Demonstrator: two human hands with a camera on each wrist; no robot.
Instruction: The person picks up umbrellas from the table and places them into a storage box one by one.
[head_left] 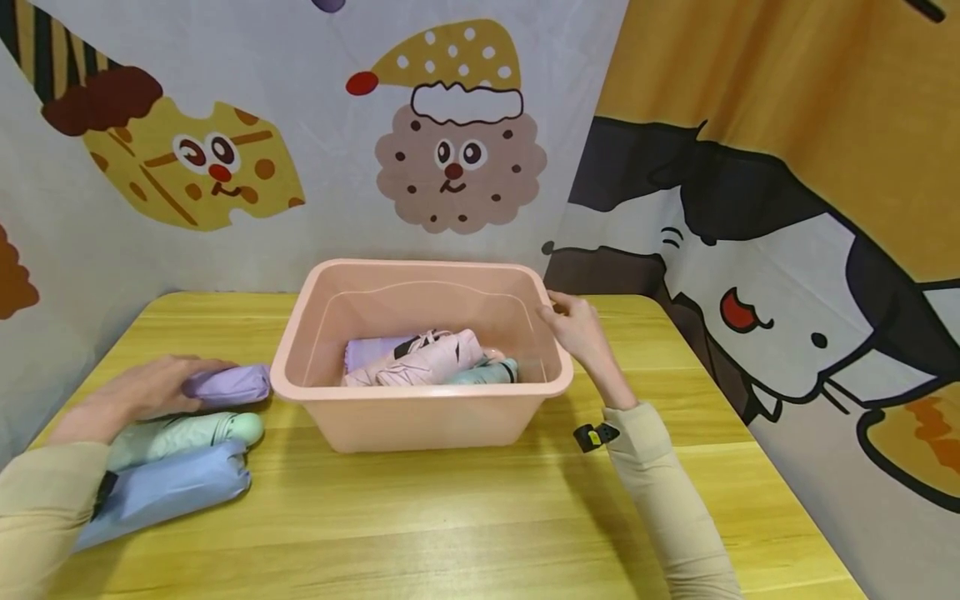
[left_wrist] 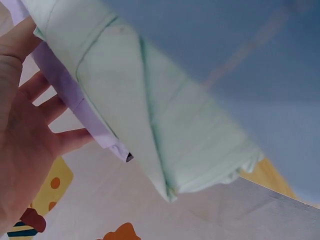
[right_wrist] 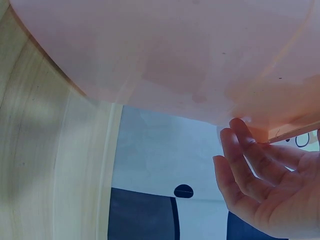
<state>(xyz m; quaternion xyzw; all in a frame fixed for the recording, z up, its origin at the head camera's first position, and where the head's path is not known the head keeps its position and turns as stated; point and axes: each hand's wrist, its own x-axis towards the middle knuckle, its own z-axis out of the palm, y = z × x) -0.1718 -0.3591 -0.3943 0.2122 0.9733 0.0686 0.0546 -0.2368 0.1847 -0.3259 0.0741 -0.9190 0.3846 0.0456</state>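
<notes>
My left hand (head_left: 153, 385) grips a folded purple umbrella (head_left: 228, 385) on the table, left of the pink plastic bin (head_left: 420, 421). In the left wrist view its fingers (left_wrist: 75, 140) reach along the far side of the purple umbrella (left_wrist: 75, 100). Just nearer lie a mint green folded umbrella (head_left: 187, 432) with a rounded end and a blue one (head_left: 172, 487). At the bin's right rim, my right hand (head_left: 581, 329) holds on with the thumb over the edge and the fingers (right_wrist: 250, 145) against the outer wall.
Inside the bin lie a pink folded umbrella (head_left: 435, 360), a purple one (head_left: 367, 350) and a teal one (head_left: 487, 372). The bin stands on a yellow wood-grain table (head_left: 420, 525). A cartoon-printed cloth (head_left: 330, 167) hangs behind the table's far edge.
</notes>
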